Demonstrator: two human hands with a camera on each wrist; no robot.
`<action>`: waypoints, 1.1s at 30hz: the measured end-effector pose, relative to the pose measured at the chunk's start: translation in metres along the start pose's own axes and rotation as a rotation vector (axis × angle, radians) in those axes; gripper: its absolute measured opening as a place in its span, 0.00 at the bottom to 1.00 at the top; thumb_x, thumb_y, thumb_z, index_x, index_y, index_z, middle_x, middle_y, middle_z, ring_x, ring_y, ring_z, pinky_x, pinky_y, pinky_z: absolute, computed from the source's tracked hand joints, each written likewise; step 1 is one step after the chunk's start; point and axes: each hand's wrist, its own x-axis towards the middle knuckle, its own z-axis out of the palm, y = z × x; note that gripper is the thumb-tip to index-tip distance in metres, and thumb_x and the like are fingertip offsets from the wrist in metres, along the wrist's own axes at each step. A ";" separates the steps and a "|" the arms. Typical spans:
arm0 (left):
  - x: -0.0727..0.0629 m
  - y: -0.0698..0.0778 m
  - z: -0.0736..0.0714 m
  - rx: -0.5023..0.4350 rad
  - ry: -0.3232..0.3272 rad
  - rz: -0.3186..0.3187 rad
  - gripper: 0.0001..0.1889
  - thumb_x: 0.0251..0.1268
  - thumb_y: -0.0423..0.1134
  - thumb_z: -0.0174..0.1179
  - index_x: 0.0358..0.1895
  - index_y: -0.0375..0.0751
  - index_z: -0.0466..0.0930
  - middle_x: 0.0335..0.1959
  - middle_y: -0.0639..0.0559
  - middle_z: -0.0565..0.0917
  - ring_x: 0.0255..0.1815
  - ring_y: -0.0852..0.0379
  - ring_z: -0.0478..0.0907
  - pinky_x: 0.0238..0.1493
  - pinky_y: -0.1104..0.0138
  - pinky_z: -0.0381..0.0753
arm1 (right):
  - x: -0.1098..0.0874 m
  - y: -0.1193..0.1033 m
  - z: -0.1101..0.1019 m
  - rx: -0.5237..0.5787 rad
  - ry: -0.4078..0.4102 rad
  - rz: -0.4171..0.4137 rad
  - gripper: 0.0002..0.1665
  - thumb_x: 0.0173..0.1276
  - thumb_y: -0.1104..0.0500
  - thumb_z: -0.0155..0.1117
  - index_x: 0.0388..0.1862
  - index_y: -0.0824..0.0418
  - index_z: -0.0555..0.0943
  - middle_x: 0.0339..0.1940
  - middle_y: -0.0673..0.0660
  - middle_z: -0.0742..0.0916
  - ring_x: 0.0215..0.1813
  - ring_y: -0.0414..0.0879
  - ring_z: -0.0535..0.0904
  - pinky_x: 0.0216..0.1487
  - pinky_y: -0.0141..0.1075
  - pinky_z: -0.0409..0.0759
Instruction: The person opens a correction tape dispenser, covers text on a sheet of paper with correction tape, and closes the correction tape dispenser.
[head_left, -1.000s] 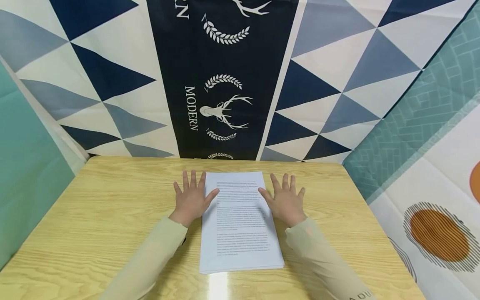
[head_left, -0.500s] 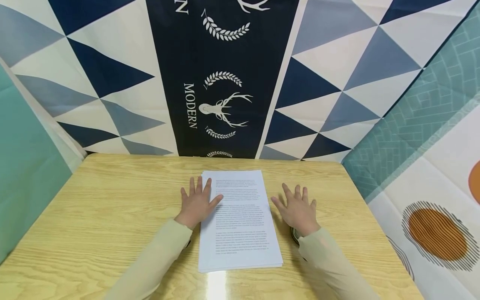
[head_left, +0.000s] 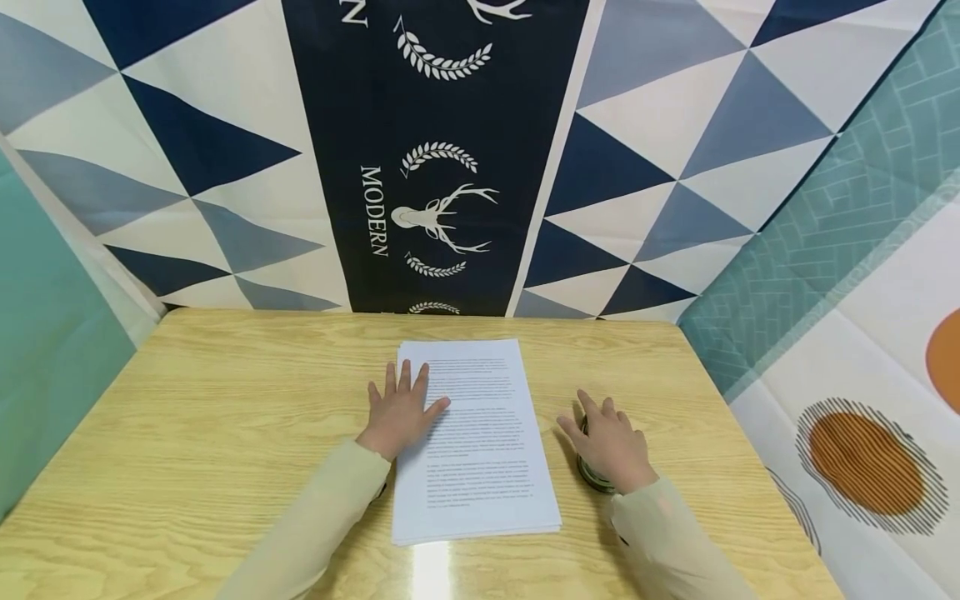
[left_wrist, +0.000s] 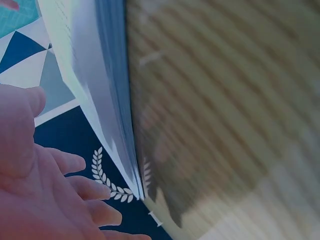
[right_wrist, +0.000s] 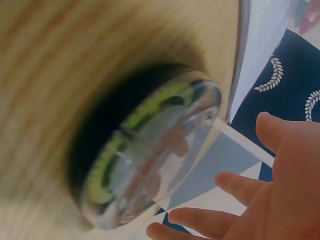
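Note:
A stack of printed paper lies on the wooden table. My left hand is over its left edge with fingers spread; in the left wrist view the palm faces the side of the thick stack. To the right of the paper, my right hand is above a round disc, covering most of it in the head view. From the right wrist, that disc shows a black side, a clear domed top and a green ring. The right fingers are loosely extended, apart from it.
The table reaches back to a patterned cloth with a deer print, hanging behind it. Teal cloth hangs at the left, and a patterned sheet at the right.
My right hand has moved right and nearer to me, away from the paper's edge to over the disc. The left hand has shifted slightly right over the paper.

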 end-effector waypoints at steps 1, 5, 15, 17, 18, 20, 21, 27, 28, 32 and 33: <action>0.000 0.000 0.000 -0.002 -0.002 0.000 0.39 0.68 0.64 0.41 0.74 0.43 0.51 0.75 0.35 0.47 0.76 0.35 0.36 0.67 0.34 0.40 | -0.001 0.001 0.001 -0.003 -0.001 0.000 0.45 0.69 0.31 0.39 0.75 0.57 0.54 0.69 0.78 0.60 0.64 0.75 0.63 0.54 0.68 0.64; 0.000 0.001 0.004 -0.009 -0.012 -0.005 0.38 0.68 0.63 0.42 0.74 0.42 0.51 0.75 0.35 0.47 0.76 0.35 0.36 0.67 0.34 0.39 | -0.006 0.007 0.004 -0.008 -0.017 -0.008 0.46 0.69 0.32 0.41 0.73 0.62 0.56 0.67 0.79 0.64 0.57 0.75 0.71 0.48 0.65 0.71; 0.002 0.001 0.007 -0.001 -0.057 -0.025 0.39 0.68 0.62 0.43 0.74 0.41 0.50 0.75 0.34 0.47 0.75 0.34 0.37 0.67 0.34 0.40 | -0.011 0.010 0.008 -0.014 -0.011 0.021 0.51 0.66 0.32 0.47 0.71 0.70 0.56 0.62 0.79 0.70 0.55 0.76 0.71 0.45 0.61 0.74; 0.003 0.001 0.007 0.001 -0.076 -0.034 0.39 0.68 0.61 0.45 0.73 0.40 0.51 0.74 0.33 0.48 0.75 0.34 0.38 0.67 0.34 0.40 | -0.011 0.011 0.010 -0.016 0.006 0.023 0.53 0.66 0.33 0.49 0.69 0.76 0.56 0.58 0.81 0.72 0.54 0.76 0.71 0.45 0.60 0.75; 0.003 0.001 0.007 0.002 -0.082 -0.038 0.39 0.68 0.61 0.45 0.73 0.39 0.51 0.74 0.33 0.48 0.75 0.33 0.38 0.67 0.34 0.41 | -0.011 0.011 0.011 -0.015 0.015 0.022 0.53 0.66 0.34 0.50 0.68 0.79 0.56 0.57 0.82 0.73 0.53 0.76 0.71 0.45 0.60 0.75; 0.003 0.001 0.007 0.006 -0.091 -0.042 0.39 0.68 0.60 0.46 0.73 0.38 0.51 0.74 0.33 0.48 0.75 0.33 0.39 0.66 0.34 0.41 | -0.011 0.012 0.012 -0.013 0.036 0.017 0.54 0.65 0.36 0.53 0.64 0.84 0.57 0.53 0.83 0.74 0.52 0.76 0.72 0.46 0.59 0.76; 0.003 0.000 0.007 0.010 -0.095 -0.044 0.39 0.68 0.60 0.46 0.73 0.38 0.51 0.74 0.33 0.48 0.75 0.33 0.39 0.66 0.34 0.42 | -0.011 0.012 0.012 -0.011 0.044 0.014 0.53 0.65 0.37 0.54 0.62 0.85 0.59 0.50 0.83 0.75 0.51 0.75 0.73 0.47 0.59 0.75; 0.004 0.001 0.007 0.008 -0.111 -0.054 0.39 0.67 0.60 0.46 0.73 0.39 0.51 0.75 0.34 0.47 0.75 0.34 0.39 0.67 0.34 0.42 | -0.009 0.012 0.013 -0.011 0.065 0.006 0.43 0.62 0.41 0.60 0.45 0.85 0.72 0.36 0.74 0.77 0.40 0.64 0.75 0.40 0.53 0.76; 0.004 0.001 0.007 0.007 -0.113 -0.056 0.39 0.67 0.61 0.46 0.73 0.39 0.51 0.75 0.34 0.47 0.75 0.34 0.39 0.67 0.35 0.42 | -0.009 0.012 0.013 -0.012 0.068 0.007 0.42 0.62 0.41 0.60 0.44 0.84 0.73 0.36 0.73 0.77 0.39 0.63 0.75 0.38 0.52 0.76; 0.004 0.000 0.007 0.008 -0.117 -0.057 0.40 0.67 0.61 0.46 0.73 0.39 0.51 0.75 0.34 0.47 0.75 0.34 0.38 0.67 0.35 0.42 | -0.010 0.012 0.014 -0.020 0.085 0.020 0.42 0.60 0.41 0.61 0.48 0.82 0.72 0.39 0.74 0.75 0.39 0.62 0.75 0.33 0.51 0.77; 0.005 0.000 0.007 0.013 -0.120 -0.059 0.40 0.67 0.61 0.45 0.74 0.39 0.50 0.75 0.34 0.47 0.75 0.34 0.38 0.68 0.35 0.42 | -0.010 0.011 0.015 -0.021 0.088 0.024 0.43 0.60 0.40 0.61 0.49 0.82 0.72 0.39 0.74 0.75 0.39 0.62 0.75 0.32 0.51 0.76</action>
